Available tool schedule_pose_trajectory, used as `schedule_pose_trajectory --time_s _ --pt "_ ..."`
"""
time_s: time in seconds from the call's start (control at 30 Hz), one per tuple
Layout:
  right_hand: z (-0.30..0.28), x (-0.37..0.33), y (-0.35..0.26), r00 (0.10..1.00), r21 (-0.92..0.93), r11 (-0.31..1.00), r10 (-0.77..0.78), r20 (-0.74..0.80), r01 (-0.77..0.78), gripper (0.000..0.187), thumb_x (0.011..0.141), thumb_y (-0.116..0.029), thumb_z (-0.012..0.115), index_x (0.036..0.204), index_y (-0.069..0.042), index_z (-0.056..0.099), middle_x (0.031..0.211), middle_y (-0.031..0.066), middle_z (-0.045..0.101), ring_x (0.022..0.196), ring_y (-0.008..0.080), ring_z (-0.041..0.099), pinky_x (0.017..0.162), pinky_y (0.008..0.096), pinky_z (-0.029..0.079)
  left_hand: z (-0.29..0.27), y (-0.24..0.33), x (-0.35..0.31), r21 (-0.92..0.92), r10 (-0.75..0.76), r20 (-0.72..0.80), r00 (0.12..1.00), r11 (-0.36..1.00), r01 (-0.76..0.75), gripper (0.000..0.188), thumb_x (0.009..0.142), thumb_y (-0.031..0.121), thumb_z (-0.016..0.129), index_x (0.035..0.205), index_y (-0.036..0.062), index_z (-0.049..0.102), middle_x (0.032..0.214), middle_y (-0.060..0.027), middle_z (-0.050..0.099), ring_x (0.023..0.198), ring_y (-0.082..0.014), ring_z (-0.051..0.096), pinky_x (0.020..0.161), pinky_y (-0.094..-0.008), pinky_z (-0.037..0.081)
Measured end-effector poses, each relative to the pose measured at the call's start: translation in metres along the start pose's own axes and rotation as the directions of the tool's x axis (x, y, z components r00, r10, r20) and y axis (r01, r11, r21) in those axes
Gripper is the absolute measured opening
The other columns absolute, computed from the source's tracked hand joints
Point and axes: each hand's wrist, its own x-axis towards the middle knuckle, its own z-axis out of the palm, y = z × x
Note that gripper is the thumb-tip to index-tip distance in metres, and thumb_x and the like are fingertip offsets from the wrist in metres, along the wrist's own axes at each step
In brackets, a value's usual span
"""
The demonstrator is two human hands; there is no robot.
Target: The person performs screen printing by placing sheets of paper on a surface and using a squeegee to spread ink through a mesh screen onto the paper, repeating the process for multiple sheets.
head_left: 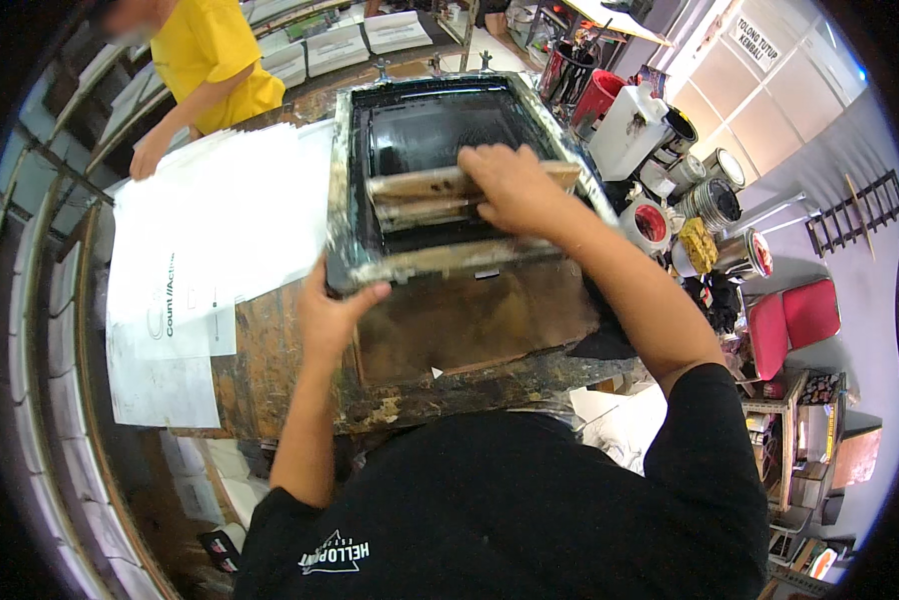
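A screen printing frame point(450, 262), wooden and smeared with black and white ink, is tilted over the worktable with its near edge raised off the surface. My right hand point(525, 195) is closed round the wooden handle of a squeegee point(420, 187), which lies across the dark mesh point(440, 135) inside the frame. At the frame's near left corner my left hand point(332, 318) grips the edge, its thumb showing in front and its fingers partly hidden. Beneath the near edge is a brown, stained printing board point(470, 330). Metal clamps point(435, 66) stand at the frame's far edge.
Left of the frame lies a stack of white printed sheets point(220, 210); a co-worker in a yellow shirt point(215, 60) touches its far left edge. Ink cans point(710, 205), a white jug point(628, 130) and a red container point(600, 98) crowd the right side. A red chair point(770, 335) stands beyond.
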Motion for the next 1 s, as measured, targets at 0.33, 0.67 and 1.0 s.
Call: schedule_pose_trajectory --time_s 0.33,0.67,1.0 --pt "0.085 -0.047 -0.031 0.999 -0.007 0.999 0.048 -0.018 -0.049 0.034 0.083 -0.002 0.063 0.115 -0.012 0.055 0.102 0.0053 0.055 0.103 0.0276 0.056 0.094 0.0544 0.034 0.009 -0.071 -0.02 0.698 0.192 0.04 0.981 0.697 -0.165 0.107 0.053 0.064 0.094 0.138 0.0048 0.066 0.105 -0.0096 0.057 0.107 -0.0306 0.052 0.099 -0.0482 0.033" --pt "0.135 0.116 0.066 0.974 -0.086 0.993 0.067 -0.215 -0.087 0.022 0.092 -0.006 0.056 0.114 -0.013 0.058 0.105 0.0043 0.063 0.106 0.0275 0.06 0.094 0.0581 0.037 0.002 -0.067 -0.023 0.688 0.164 0.074 0.984 0.705 -0.17 0.118 0.052 0.067 0.093 0.144 0.0003 0.062 0.1 -0.0082 0.056 0.099 -0.0287 0.05 0.094 -0.043 0.034" --pt "0.126 0.168 0.113 0.99 -0.072 0.997 0.025 -0.138 -0.035 0.034 0.091 -0.006 0.063 0.124 -0.009 0.056 0.114 0.0093 0.067 0.115 0.0312 0.062 0.098 0.0609 0.038 0.003 -0.073 -0.026 0.553 0.182 -0.011 0.983 0.82 -0.146 0.119 0.056 0.066 0.092 0.148 -0.0017 0.058 0.102 -0.0092 0.063 0.098 -0.0267 0.055 0.095 -0.0425 0.035"
